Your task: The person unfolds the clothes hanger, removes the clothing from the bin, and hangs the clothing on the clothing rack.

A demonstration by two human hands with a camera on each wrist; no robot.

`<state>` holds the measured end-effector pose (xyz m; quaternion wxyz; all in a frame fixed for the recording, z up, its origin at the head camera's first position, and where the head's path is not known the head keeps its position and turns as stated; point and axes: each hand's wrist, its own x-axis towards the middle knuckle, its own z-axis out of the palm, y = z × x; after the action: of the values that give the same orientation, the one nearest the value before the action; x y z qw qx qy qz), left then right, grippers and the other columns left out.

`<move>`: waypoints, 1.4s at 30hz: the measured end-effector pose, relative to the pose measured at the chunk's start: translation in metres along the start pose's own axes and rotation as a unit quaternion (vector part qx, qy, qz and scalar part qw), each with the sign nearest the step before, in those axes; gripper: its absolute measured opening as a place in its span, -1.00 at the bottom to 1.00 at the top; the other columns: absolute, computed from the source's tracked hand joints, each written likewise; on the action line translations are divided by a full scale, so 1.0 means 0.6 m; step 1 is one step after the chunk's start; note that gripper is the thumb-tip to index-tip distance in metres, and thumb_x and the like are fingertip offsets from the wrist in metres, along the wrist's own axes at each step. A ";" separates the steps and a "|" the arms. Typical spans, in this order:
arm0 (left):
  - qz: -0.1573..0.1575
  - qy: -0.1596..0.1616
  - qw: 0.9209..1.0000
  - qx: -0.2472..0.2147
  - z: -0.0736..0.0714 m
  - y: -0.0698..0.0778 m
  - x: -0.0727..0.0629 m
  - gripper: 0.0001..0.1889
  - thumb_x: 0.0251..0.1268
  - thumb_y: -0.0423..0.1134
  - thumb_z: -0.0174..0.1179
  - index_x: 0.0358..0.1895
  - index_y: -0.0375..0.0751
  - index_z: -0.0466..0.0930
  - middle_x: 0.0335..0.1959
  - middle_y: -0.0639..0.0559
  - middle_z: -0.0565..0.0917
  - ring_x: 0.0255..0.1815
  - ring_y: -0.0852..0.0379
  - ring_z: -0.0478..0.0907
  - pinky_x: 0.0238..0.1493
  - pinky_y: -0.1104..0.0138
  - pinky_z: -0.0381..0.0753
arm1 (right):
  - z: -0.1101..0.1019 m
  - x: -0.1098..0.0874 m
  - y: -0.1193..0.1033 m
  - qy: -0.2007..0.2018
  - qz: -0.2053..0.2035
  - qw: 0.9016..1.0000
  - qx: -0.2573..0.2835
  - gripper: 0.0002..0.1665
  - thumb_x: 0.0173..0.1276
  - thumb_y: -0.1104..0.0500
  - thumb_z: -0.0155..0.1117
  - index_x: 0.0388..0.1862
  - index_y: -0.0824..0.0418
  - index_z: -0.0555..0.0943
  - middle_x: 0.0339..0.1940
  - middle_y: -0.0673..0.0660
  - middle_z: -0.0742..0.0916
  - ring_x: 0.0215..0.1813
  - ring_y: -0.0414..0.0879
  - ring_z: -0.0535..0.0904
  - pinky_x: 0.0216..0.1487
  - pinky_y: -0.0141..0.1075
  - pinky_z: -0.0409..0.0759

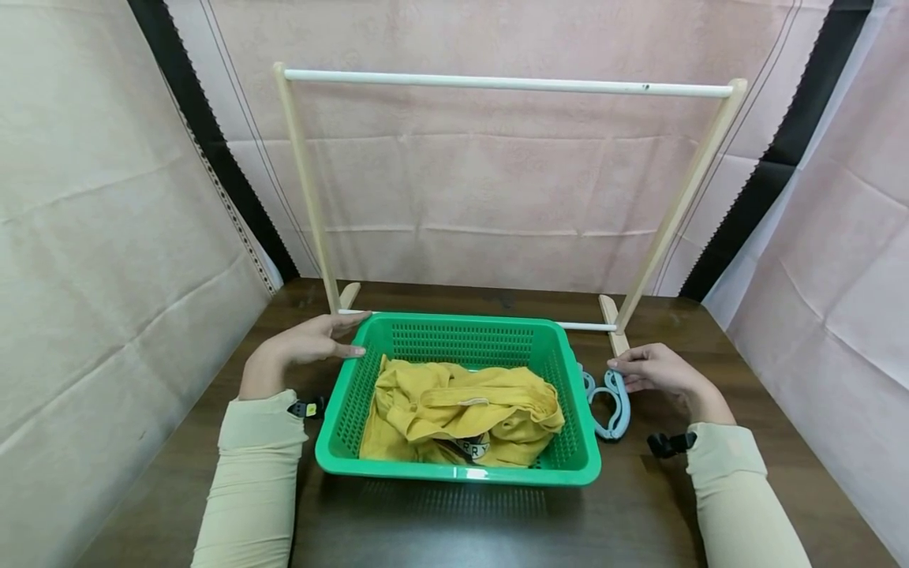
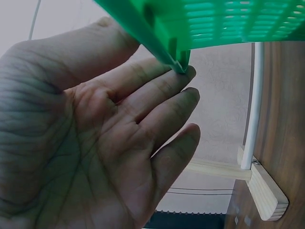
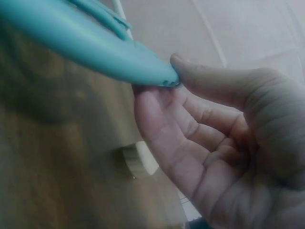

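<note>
A green basket (image 1: pixel 458 473) with slotted walls stands on the dark wooden table. Inside lies a crumpled yellow garment (image 1: pixel 454 394) with a dark and white printed patch showing. My left hand (image 1: pixel 312 343) is at the basket's back left corner, fingers extended and touching the rim; the left wrist view shows its palm (image 2: pixel 109 124) and the fingertips under the green corner. To the right of the basket, my right hand (image 1: pixel 656 371) pinches one end of a light-blue folded plastic hanger (image 1: pixel 619 410) between thumb and fingers. The right wrist view shows the hanger's smooth curved arm (image 3: pixel 95 52).
Behind the basket rises a drying rack with a white top bar (image 1: pixel 497 81) and pale wooden posts (image 1: pixel 678 213). Its right foot (image 1: pixel 615 327) lies near my right hand. Pale fabric walls (image 1: pixel 461 189) enclose the table at the back and both sides.
</note>
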<state>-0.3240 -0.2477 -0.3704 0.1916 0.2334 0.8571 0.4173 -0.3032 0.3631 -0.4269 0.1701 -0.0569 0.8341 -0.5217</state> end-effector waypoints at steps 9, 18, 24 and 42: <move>0.001 0.001 1.000 0.000 0.002 0.001 -0.001 -0.12 0.40 -0.11 0.30 0.62 -0.22 -0.03 0.61 -0.28 0.00 0.60 -0.29 -0.09 0.46 -0.20 0.07 | -0.003 -0.008 -0.025 0.026 -0.028 0.999 0.007 -0.49 0.50 0.06 0.27 0.06 0.54 0.56 -0.24 0.14 0.76 -0.18 -0.09 0.73 -0.06 -0.08 0.71; 0.015 0.000 1.000 0.005 0.004 0.000 -0.003 -0.14 0.42 -0.12 0.28 0.61 -0.24 -0.03 0.62 -0.26 -0.01 0.60 -0.30 -0.12 0.46 -0.20 0.07 | -0.007 -0.012 -0.049 0.058 -0.043 0.997 0.002 -0.47 0.49 0.00 0.29 0.05 0.50 0.58 -0.30 0.16 0.77 -0.25 -0.05 0.74 -0.07 0.02 0.70; 0.012 0.001 1.000 0.004 0.004 0.002 -0.003 -0.14 0.42 -0.13 0.28 0.62 -0.25 -0.04 0.62 -0.26 -0.01 0.60 -0.29 -0.11 0.46 -0.20 0.07 | -0.019 -0.021 -0.074 0.082 -0.097 0.992 0.011 -0.50 0.51 0.08 0.27 0.02 0.58 0.56 -0.31 0.11 0.79 -0.28 -0.09 0.75 -0.13 -0.13 0.72; 0.004 0.015 1.000 0.018 0.001 0.007 -0.004 -0.14 0.39 -0.11 0.31 0.60 -0.25 0.03 0.59 -0.28 0.09 0.59 -0.30 -0.04 0.45 -0.21 0.10 | 0.015 -0.017 -0.162 0.149 -0.163 0.970 0.101 -0.59 0.44 0.06 0.35 -0.06 0.45 0.66 -0.36 0.09 0.80 -0.34 -0.10 0.76 -0.18 -0.25 0.72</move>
<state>-0.3205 -0.2462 -0.3669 0.1734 0.2338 0.8662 0.4063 -0.2984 0.3144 -0.3416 -0.0383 -0.0964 0.7723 -0.6267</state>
